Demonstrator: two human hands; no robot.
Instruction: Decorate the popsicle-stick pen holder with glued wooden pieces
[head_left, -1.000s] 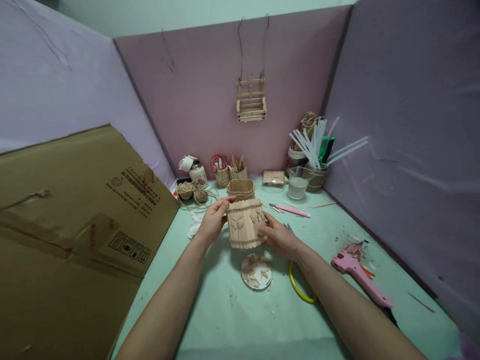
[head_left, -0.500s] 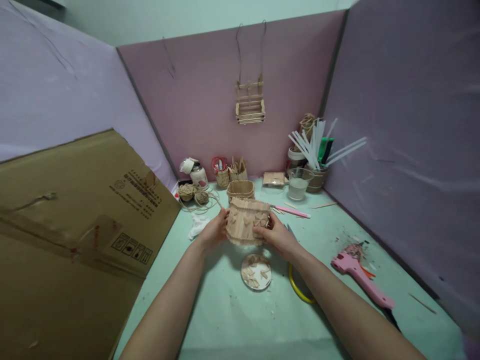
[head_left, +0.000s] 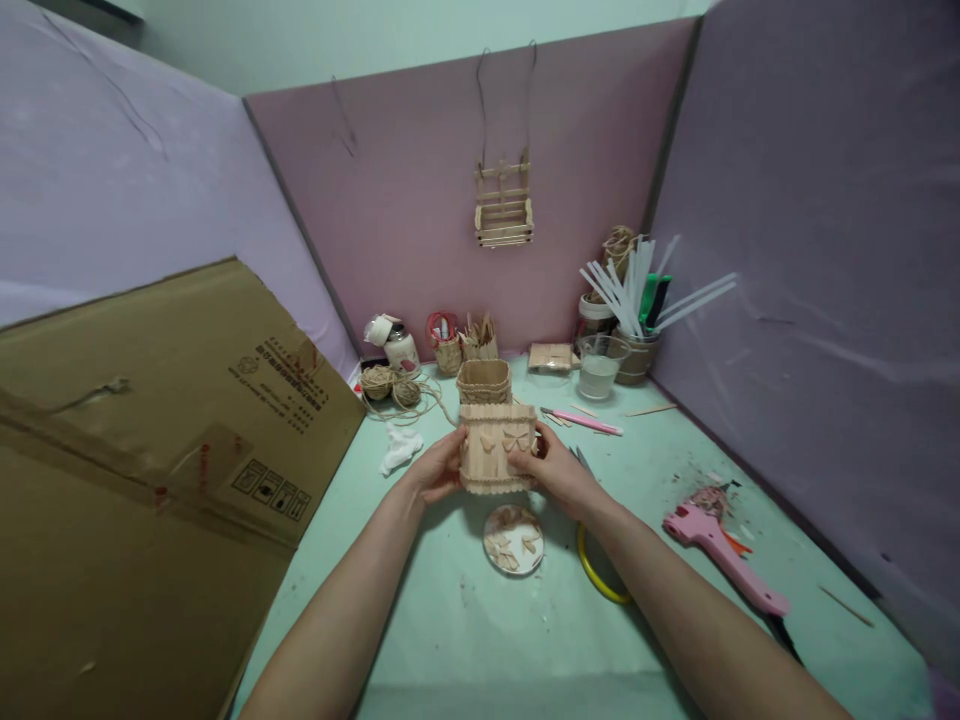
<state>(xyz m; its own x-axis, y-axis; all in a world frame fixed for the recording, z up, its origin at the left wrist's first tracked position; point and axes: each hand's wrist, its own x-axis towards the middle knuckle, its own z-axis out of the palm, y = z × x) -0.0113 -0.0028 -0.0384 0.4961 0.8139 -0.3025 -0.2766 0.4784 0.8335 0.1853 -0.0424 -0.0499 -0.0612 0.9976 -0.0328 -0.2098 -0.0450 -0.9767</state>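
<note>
Hands, two, both mine, both gripping: left hand (head_left: 439, 468) with fingers curled round the left side of one wooden-slat container (head_left: 478, 473); right hand (head_left: 559, 468) round its right side, thumb on the front face. Container upright, centre of frame, seemingly held clear of the tabletop (head_left: 465, 650).

Step in hand, by my judgement: steadying and checking the front ornaments, one bow (head_left: 517, 441) and one smaller shape (head_left: 487, 443) to its left; a further piece at the left edge is too small to tell. Any next addition would call for a firm hold with one hand and the other freed for a small piece.

Just below the container: dish (head_left: 517, 541), one, white, with loose wood pieces, too overlapped for me to count.

Beside my right forearm and partly hidden: scissors (head_left: 592, 573), one pair, yellow-handled.

Directly behind: second container (head_left: 485, 395), one.

Left of centre: crumpled white tissue (head_left: 400, 447), one; twine balls (head_left: 376, 381), two.

Right of centre: pink pen-like tool (head_left: 589, 422), one; clear cup (head_left: 597, 378), one.

Lower right: pink glue gun (head_left: 724, 560), one.

Upper centre: hanging wooden rack (head_left: 504, 238), one.

Left edge: cardboard box (head_left: 150, 560), one.
</note>
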